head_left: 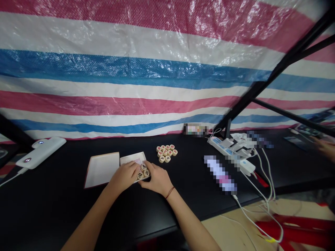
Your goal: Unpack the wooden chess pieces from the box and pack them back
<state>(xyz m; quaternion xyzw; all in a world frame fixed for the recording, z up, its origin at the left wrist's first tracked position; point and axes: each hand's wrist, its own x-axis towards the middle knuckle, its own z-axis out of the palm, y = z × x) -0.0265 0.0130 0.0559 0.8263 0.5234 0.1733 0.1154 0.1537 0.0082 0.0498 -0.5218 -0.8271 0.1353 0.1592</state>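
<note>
A white open box [133, 156] on the black table holds several xiangqi pieces [146, 172] with black characters, and a pinkish paper shows inside it. My left hand [125, 176] lies over the box's left part, fingers together and bent down by the pieces; what its fingertips hold is hidden. Around the right side of the box curls my right hand [158, 177], thumb at the near edge and fingers along the pieces. Just beyond, to the right, red-character xiangqi pieces [167, 152] are grouped flat on the table. The box lid [102, 169] lies left, inner side up.
A white power strip [222, 146] with plugs and trailing cables [261, 195] crosses the right side. Nearer sits a blurred-out phone-like object [220, 174]. A white device [42, 153] stands far left. Striped sheeting [131, 104] hangs behind. Another person's hand [324, 148] shows at far right.
</note>
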